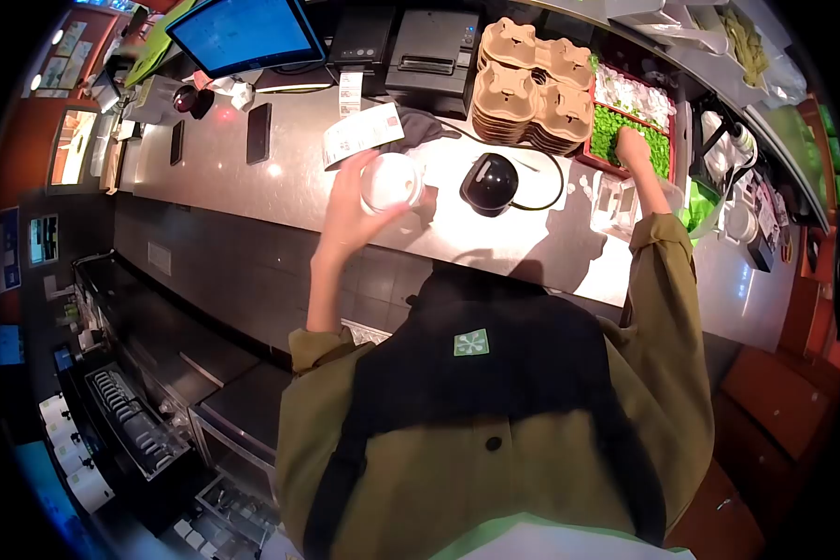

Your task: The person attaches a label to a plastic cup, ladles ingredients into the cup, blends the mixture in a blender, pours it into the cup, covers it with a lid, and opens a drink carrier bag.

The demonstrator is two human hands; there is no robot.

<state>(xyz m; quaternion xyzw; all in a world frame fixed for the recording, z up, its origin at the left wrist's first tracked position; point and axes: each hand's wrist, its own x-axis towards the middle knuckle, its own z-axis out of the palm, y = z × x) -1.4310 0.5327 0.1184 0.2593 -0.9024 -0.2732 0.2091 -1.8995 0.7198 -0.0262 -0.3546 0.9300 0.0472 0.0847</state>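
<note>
My left hand [350,210] is wrapped round a white cup [389,182] with a pale lid, held over the front part of the metal counter. A printed paper slip [362,135] stands just beyond its fingers. Over at the right, my right hand [633,149] reaches into a red box [607,166] at the small green pieces [605,135]; its fingers are closed, and what they hold, if anything, is hidden. White wrapped pieces [630,93] fill the far part of that box.
A black scanner [490,182] with a cable sits between my hands. Stacked cardboard cup carriers [532,93], a black printer [431,65] and a blue screen [243,35] line the back. Clear plastic containers [614,205] lie near my right wrist. Two dark phone-like devices lie at left.
</note>
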